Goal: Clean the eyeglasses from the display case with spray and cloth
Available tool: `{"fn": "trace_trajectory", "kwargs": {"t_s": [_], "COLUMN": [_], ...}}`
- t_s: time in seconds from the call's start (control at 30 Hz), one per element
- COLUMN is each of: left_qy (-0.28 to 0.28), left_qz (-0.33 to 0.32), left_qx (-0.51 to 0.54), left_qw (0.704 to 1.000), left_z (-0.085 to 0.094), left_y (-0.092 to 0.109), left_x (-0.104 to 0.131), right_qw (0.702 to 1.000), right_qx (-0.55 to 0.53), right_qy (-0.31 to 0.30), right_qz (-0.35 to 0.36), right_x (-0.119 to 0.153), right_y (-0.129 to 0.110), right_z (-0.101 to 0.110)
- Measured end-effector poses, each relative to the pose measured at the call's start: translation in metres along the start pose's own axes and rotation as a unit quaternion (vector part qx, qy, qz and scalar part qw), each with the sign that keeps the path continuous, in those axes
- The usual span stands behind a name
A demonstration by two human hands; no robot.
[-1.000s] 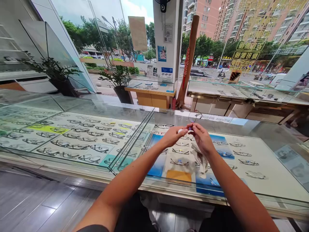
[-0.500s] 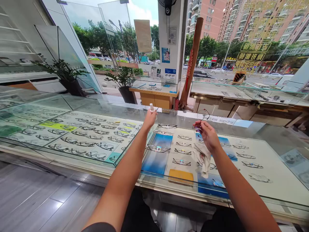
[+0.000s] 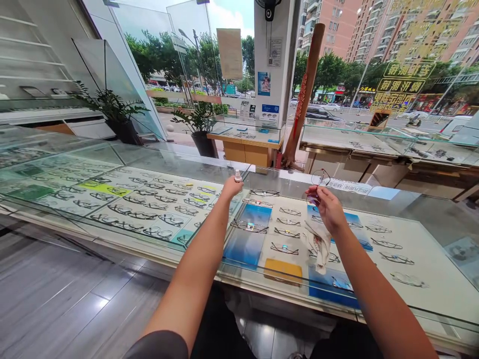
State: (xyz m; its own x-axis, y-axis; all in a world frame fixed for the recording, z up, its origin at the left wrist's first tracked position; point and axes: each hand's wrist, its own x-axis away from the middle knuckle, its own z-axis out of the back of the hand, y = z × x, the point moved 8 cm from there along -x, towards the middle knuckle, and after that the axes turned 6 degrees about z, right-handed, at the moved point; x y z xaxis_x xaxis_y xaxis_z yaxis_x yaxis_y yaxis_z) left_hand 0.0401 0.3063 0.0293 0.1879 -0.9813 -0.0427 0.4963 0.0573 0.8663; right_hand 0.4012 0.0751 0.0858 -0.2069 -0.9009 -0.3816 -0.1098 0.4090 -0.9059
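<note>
My left hand [image 3: 232, 188] is closed around a small white spray bottle [image 3: 238, 176], whose top pokes out above the fingers, over the far part of the glass counter. To the right, my right hand [image 3: 329, 207] pinches a pair of thin-rimmed eyeglasses [image 3: 321, 177] and holds them up above the counter glass. A pale cloth [image 3: 321, 249] with a reddish print hangs down below that hand; whether the fingers grip it or it lies on the glass, I cannot tell. Rows of eyeglass frames [image 3: 287, 233] lie inside the case beneath.
A long glass display counter [image 3: 209, 254] runs across in front of me. Inside are blue panels [image 3: 245, 244] and a yellow case [image 3: 283, 270]. Beyond stand a potted plant [image 3: 204, 142], a smaller showcase [image 3: 247, 149] and a leaning wooden post [image 3: 309, 85].
The view has turned slightly left. My left hand with the spray bottle has lowered a little. My right hand still holds up the eyeglasses in about the same place.
</note>
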Motion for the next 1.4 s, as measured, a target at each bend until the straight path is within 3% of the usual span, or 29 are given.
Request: {"fn": "trace_trajectory", "kwargs": {"t_s": [0.3, 0.43, 0.53, 0.6, 0.63, 0.7, 0.77, 0.83, 0.93, 1.0, 1.07, 1.17, 1.3, 1.4], "left_qy": [-0.014, 0.004, 0.125, 0.275, 0.324, 0.339, 0.243, 0.072, -0.144, -0.226, -0.27, -0.294, -0.301, -0.315], "left_qz": [0.02, 0.049, 0.04, -0.054, -0.105, -0.229, -0.35, -0.45, -0.558, -0.61, -0.641, -0.654, -0.646, -0.621], "left_qx": [-0.016, -0.023, -0.035, -0.012, 0.005, 0.023, 0.028, -0.019, -0.096, -0.133, -0.163, -0.185, -0.186, -0.144], "left_qw": [1.0, 0.999, 0.991, 0.96, 0.94, 0.912, 0.904, 0.89, 0.811, 0.747, 0.7, 0.672, 0.676, 0.703], "left_z": [-0.006, 0.001, 0.028, 0.053, 0.059, 0.053, 0.027, -0.016, -0.076, -0.103, -0.123, -0.145, -0.161, -0.155], "left_y": [0.002, 0.012, 0.039, 0.075, 0.092, 0.126, 0.155, 0.176, 0.181, 0.174, 0.164, 0.151, 0.142, 0.149], "left_x": [0.009, 0.022, 0.045, 0.079, 0.101, 0.147, 0.188, 0.226, 0.281, 0.308, 0.324, 0.335, 0.334, 0.328], "right_qw": [1.0, 1.0, 1.0, 1.0, 0.999, 0.999, 0.998, 0.997, 0.996, 0.996, 0.995, 0.996, 0.997, 0.997], "right_qx": [-0.008, -0.009, -0.011, -0.02, -0.024, -0.03, -0.035, -0.045, -0.06, -0.067, -0.071, -0.071, -0.06, -0.053], "right_qy": [0.0, 0.008, 0.013, 0.018, 0.021, 0.031, 0.043, 0.055, 0.062, 0.062, 0.064, 0.059, 0.053, 0.055], "right_qz": [0.001, -0.003, 0.001, 0.006, 0.008, 0.013, 0.016, 0.021, 0.022, 0.021, 0.021, 0.02, 0.016, 0.015], "right_x": [0.0, -0.001, -0.004, -0.007, -0.008, -0.012, -0.014, -0.016, -0.018, -0.019, -0.02, -0.019, -0.019, -0.019], "right_y": [-0.002, -0.002, -0.002, -0.004, -0.005, -0.007, -0.01, -0.012, -0.013, -0.011, -0.01, -0.009, -0.007, -0.006], "right_z": [0.0, 0.001, 0.004, 0.007, 0.01, 0.016, 0.023, 0.028, 0.032, 0.032, 0.032, 0.031, 0.029, 0.029]}}
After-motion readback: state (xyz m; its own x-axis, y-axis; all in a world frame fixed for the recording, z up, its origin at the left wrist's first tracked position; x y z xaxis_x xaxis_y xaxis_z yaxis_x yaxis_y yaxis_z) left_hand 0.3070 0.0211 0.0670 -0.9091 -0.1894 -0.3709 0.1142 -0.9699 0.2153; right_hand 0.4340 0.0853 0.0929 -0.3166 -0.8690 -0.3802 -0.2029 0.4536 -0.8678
